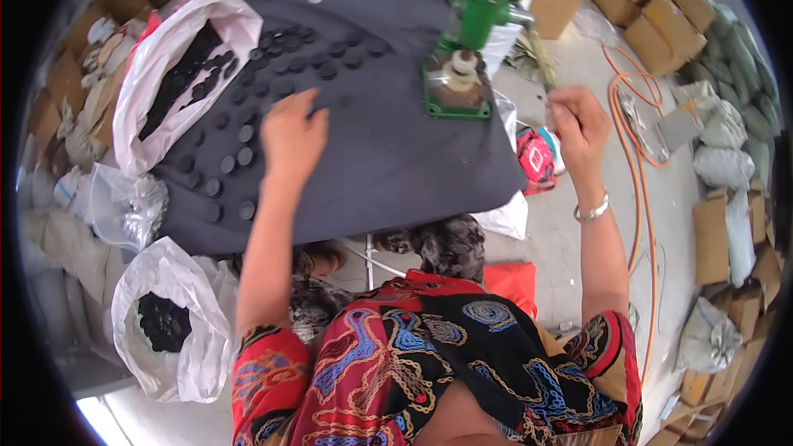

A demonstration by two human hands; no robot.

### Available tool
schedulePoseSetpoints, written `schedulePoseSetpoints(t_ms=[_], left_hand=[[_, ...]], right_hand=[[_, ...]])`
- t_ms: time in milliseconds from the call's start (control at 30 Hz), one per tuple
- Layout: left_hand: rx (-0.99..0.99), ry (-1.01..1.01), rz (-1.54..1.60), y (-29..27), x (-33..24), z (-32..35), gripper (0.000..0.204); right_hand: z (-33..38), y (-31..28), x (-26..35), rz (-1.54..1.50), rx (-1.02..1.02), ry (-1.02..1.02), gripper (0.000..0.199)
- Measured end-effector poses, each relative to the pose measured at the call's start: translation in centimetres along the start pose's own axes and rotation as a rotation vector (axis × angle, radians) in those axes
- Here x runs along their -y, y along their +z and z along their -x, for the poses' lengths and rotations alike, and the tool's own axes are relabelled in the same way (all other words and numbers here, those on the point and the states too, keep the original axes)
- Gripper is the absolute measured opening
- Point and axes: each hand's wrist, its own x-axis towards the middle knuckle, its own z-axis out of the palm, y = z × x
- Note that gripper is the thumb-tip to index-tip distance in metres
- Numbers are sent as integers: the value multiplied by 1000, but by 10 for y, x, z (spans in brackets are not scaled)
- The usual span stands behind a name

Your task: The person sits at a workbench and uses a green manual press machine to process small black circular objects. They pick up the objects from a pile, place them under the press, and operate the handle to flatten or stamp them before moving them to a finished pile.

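My left hand (293, 136) is over the dark cloth-covered table, next to scattered black round caps (246, 156). Its thumb and index finger stand apart with nothing visible between them; the other fingers partly curl out of sight. A green hand press (475, 21) stands at the table's right side, with a pale round piece (462, 66) on its base. Off the table's right edge, my right hand (582, 128) is curled at the lower end of the press lever (541, 54). A bracelet circles that wrist.
A white sack (128, 128) of black pieces lies along the table's left side. Another white bag (211, 363) with black pieces stands below the near left corner. An orange hose (640, 182) runs over the floor at right, near stacked cardboard boxes (665, 29).
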Motion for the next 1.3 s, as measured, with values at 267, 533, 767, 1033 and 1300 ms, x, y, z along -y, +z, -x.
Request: schedulePoseSetpoints(t_ms=[267, 533, 767, 1033, 1300], left_hand=[[359, 61, -593, -9, 32, 54, 38], [358, -30, -652, -3, 43, 52, 41], [325, 115, -457, 10, 36, 47, 38], [139, 67, -372, 9, 23, 70, 37], [186, 31, -193, 10, 25, 77, 43]], right_hand=[[-92, -20, 25, -161, 118, 86, 19], [-114, -17, 41, -341, 121, 197, 17], [-121, -23, 34, -344, 122, 166, 18], [-122, -18, 45, -285, 163, 158, 16], [-119, -29, 50, -362, 145, 321, 12]])
